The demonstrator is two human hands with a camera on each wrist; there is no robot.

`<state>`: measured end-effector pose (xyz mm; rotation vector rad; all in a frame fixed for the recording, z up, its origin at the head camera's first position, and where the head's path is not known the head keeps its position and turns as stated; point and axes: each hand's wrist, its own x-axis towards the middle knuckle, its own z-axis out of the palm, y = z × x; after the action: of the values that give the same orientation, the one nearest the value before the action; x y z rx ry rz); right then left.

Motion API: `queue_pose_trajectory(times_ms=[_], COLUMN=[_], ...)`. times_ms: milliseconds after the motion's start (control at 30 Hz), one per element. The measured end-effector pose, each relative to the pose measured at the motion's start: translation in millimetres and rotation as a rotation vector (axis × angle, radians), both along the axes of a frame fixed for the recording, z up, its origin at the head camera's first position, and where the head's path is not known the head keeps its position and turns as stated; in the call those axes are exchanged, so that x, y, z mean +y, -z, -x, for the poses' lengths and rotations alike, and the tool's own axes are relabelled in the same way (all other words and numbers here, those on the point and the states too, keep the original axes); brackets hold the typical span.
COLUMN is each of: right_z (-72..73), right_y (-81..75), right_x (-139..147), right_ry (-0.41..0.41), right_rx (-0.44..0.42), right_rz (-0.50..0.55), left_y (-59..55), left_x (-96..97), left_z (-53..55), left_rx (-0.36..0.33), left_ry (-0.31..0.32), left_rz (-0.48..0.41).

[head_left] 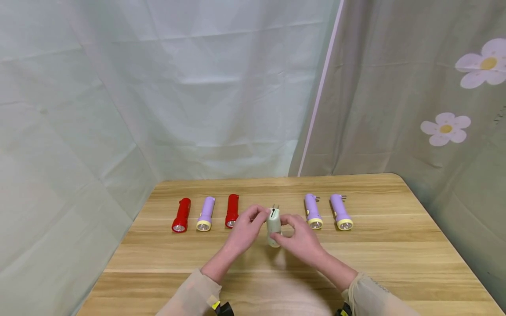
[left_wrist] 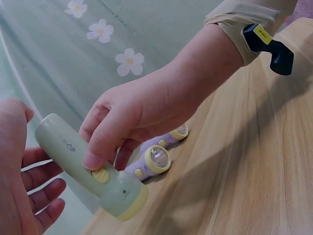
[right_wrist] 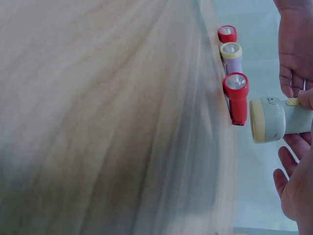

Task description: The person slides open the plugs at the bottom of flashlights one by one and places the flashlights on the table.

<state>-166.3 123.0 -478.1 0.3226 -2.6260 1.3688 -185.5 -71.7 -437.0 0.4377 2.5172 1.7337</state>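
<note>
A pale green flashlight with fold-out plug prongs at its tail is held above the wooden table. My right hand grips its body, the thumb near the yellow switch. In the head view my left hand has its fingertips right at the tail end, beside the prongs. The left wrist view shows the left hand with fingers loosely bent beside the tail and the thumb apart from the body. The flashlight's cream-rimmed head points down toward the table.
Left of the hands lie a red flashlight, a purple one and another red one. Two purple flashlights with prongs out lie to the right. A fabric curtain hangs behind the wooden table.
</note>
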Motion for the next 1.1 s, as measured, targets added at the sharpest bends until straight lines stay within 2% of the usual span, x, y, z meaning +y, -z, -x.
queue_pose_trajectory(times_ms=[233,333,467,567,700,800,967,1100], right_z=[8.8,15.0,24.2,30.5,38.5,45.7,58.3,68.8], right_y=[-9.0,-13.1,-18.7,-22.8,-27.3,-29.7,-32.6,-31.9], right_x=[6.3,8.8,12.9,16.5,20.4,22.4,25.0,25.5], right_ry=[0.010,0.023,0.056,0.074,0.094,0.106,0.124,0.153], right_rx=[0.003,0.004,-0.011,-0.025,-0.054,-0.084,-0.133,-0.144], right_rz=[-0.006,-0.017,-0.053,-0.072,-0.106,-0.144,-0.249,-0.346], left_y=[-0.4,-0.3,1.6,5.7,13.0,17.4,24.5,32.3], left_x=[-2.4,-3.5,-7.5,-11.8,-17.6,-21.5,-26.7,-30.0], left_z=[-0.5,-0.9,-1.7,-1.4,-0.3,-0.8,-4.8,-8.1], left_rx=[0.034,0.078,0.195,0.324,0.492,0.570,0.611,0.619], left_ry=[0.106,0.112,0.077,0.059,0.079,0.108,0.172,0.222], left_rz=[0.046,0.113,0.274,0.429,0.586,0.673,0.817,0.870])
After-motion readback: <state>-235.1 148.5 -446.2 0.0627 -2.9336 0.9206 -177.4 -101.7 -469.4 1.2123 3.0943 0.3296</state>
